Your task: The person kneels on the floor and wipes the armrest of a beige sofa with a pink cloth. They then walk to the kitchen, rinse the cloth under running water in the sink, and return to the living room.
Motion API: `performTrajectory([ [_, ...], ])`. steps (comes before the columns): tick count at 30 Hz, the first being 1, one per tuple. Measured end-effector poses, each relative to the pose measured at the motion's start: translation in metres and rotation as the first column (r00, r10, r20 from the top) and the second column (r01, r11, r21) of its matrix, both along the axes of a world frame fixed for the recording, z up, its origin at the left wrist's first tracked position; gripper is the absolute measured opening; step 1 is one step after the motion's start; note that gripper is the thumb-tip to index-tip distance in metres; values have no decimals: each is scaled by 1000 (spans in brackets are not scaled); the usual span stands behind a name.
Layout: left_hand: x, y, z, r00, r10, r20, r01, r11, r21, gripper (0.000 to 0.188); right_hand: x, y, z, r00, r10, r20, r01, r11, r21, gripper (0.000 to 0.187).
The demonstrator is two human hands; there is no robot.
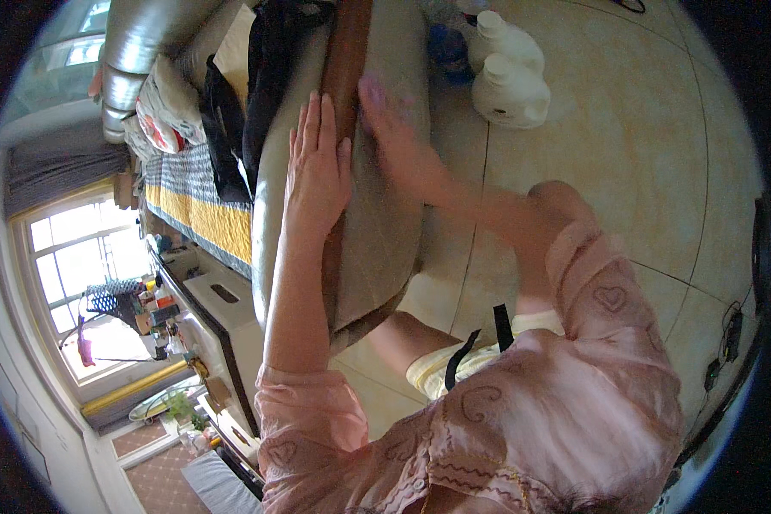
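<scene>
The sofa armrest (291, 137) has a grey leather-like cover and a brown wooden strip (344, 60) running along its top. My left hand (317, 163) lies flat on the armrest, fingers stretched out and close to the wood. On the outer side of the armrest is my right hand (398, 150), smeared by motion. What looks like a small pinkish-purple cloth (373, 96) shows at its fingers, pressed to the grey side panel (394, 51); its outline is blurred.
Two white plastic jugs (512, 90) and a dark blue container (450, 53) stand on the tiled floor (608, 154) to the right. Black bags (261, 86), cushions (158, 107) and a yellow-striped cover (201, 206) lie on the sofa. A cluttered cabinet (223, 295) is at the left.
</scene>
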State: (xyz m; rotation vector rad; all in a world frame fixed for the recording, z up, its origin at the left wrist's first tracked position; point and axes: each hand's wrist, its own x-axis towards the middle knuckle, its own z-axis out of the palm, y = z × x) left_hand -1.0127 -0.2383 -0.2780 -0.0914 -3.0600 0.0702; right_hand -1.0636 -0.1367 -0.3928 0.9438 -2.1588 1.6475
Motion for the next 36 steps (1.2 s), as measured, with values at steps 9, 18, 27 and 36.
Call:
performTrajectory([
  [9, 1, -4, -1, 1000, -9, -22, 10, 1000, 11, 50, 38, 1, 10, 998, 7, -65, -1, 996, 85, 70],
  [18, -4, -2, -1, 1000, 1, -18, -1, 1000, 1, 49, 14, -3, -8, 999, -26, 20, 26, 1000, 12, 68],
  [27, -3, 0, -2, 1000, -21, -22, 21, 1000, -2, 50, 4, 13, -1, 959, 37, 281, -55, 997, 57, 74],
  [36, 1, -5, -2, 998, -33, -46, 32, 999, -14, 49, 37, 7, -13, 968, 21, 252, -43, 995, 85, 71],
])
